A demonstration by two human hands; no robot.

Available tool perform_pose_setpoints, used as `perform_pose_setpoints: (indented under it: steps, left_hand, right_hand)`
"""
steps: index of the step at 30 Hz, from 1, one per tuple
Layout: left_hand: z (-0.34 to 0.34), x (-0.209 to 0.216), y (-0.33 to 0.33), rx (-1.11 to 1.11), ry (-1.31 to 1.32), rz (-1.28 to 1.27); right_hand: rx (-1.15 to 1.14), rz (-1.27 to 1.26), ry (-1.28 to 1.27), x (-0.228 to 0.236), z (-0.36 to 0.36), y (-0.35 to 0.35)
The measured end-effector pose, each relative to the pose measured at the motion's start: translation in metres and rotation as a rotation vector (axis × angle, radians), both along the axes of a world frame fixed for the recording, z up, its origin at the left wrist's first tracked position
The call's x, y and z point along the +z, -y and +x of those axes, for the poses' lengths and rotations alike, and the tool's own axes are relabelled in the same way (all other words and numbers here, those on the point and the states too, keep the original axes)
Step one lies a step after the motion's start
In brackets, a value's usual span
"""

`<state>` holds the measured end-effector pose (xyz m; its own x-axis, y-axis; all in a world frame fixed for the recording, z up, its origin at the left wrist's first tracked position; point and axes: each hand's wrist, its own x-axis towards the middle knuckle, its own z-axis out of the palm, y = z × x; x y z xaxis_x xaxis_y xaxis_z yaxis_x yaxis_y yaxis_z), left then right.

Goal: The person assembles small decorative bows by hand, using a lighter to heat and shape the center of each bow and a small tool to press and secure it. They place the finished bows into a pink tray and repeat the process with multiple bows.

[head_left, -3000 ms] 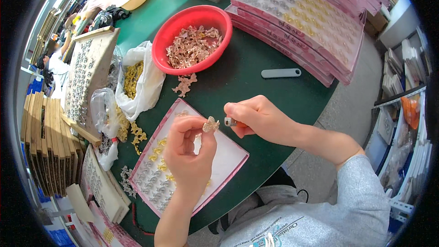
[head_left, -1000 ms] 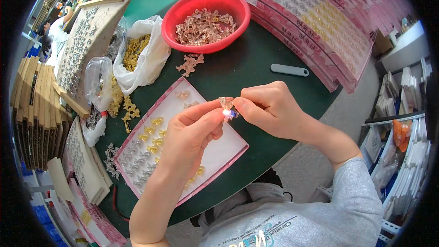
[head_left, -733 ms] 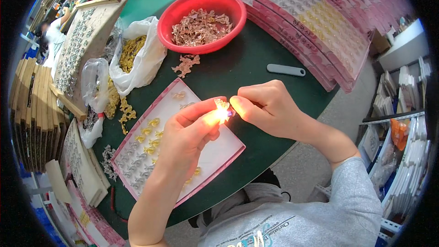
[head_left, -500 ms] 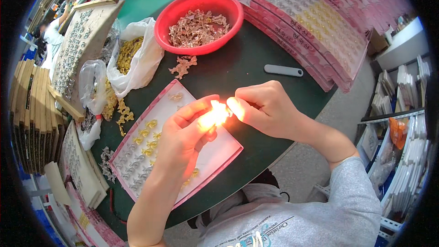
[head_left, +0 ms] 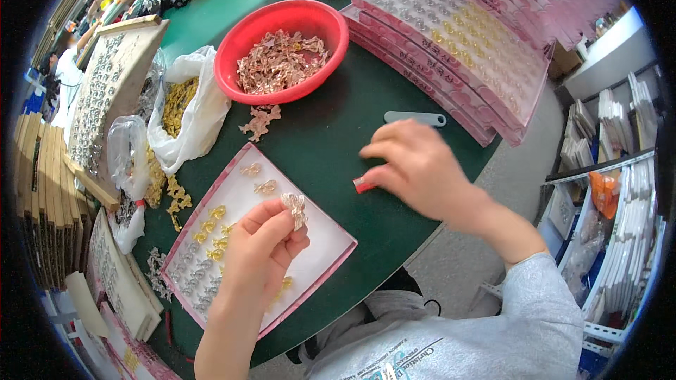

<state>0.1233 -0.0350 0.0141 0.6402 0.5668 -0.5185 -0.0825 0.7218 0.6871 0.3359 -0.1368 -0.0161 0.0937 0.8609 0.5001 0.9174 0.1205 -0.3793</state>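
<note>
Head view: dark lettering runs along stacked pink boxes (head_left: 431, 74) beyond the right hand (head_left: 421, 172); that hand, motion-blurred and half-curled, grips a red lighter (head_left: 362, 184), mostly hidden; the left hand (head_left: 259, 248) pinches a shiny ornament (head_left: 295, 210) above a tray (head_left: 325, 246) its forearm partly covers; bare green tabletop (head_left: 325, 169) lies between them, its edge passing under the right wrist.

On the bench (head_left: 331, 144) we count one red bowl (head_left: 303, 16), one grey strip (head_left: 425, 118), one pink-edged tray (head_left: 322, 239) with two rose-gold pieces (head_left: 265, 187) showing, plus one held shiny piece (head_left: 295, 209) and one red lighter (head_left: 362, 184).
</note>
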Motion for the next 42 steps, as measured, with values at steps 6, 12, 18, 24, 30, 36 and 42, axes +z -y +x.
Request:
perform_pose_setpoints:
  steps: [6,12,18,24,30,36,42]
  left_hand:
    - [0.007,-0.001,0.008,-0.049,0.053,-0.022]
    - [0.015,0.003,0.014,-0.034,0.132,-0.021]
    - [0.011,0.003,0.016,0.000,0.141,0.005]
    - [0.006,-0.006,0.015,-0.030,0.232,-0.057]
    - [0.002,-0.006,0.013,-0.078,0.278,-0.176]
    - [0.001,-0.007,0.013,-0.087,0.278,-0.219]
    - [0.004,-0.008,0.012,-0.121,0.263,-0.212]
  right_hand:
    - [-0.262,-0.040,0.197,-0.010,0.042,0.009]
    - [-0.289,-0.068,-0.137,-0.006,0.037,0.014]
    - [0.040,-0.105,-0.611,0.020,-0.005,0.018]
    - [0.218,0.179,-0.314,0.018,-0.032,0.018]
    - [0.320,0.296,-0.057,0.013,-0.029,0.011]
    - [0.368,0.280,0.048,0.011,-0.027,0.008]
    - [0.364,0.271,0.103,0.008,-0.022,0.009]
